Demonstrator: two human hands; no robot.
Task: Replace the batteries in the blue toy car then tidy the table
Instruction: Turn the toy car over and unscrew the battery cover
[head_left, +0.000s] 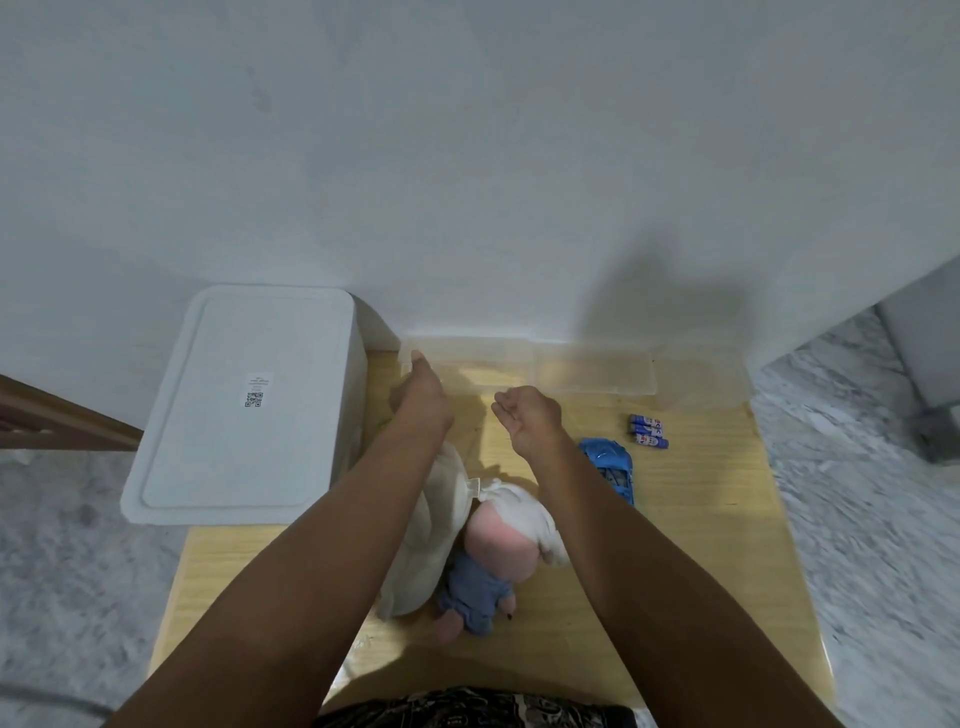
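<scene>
- Nearest on the wooden table (701, 545) lies a soft doll (485, 566) in blue clothes, with a white cloth (436, 525) bunched against it under the left forearm.
- The blue toy car (610, 467) sits just past the right forearm, right of centre; three blue batteries (648, 432) lie close together beyond it, apart from the car.
- The right hand (527, 415) hovers above the table, fingers loosely curled and holding nothing I can make out.
- The left hand (421, 397) reaches the near rim of a clear plastic box (467, 358); whether its fingers grip that rim is hidden.
- A clear lid (595, 374) lies beside the box by the wall; a white lidded bin (244, 400) stands to the left.
- Risk, as I judge it: dragging the box back could sweep the cloth or nudge the batteries into rolling off the edge.
</scene>
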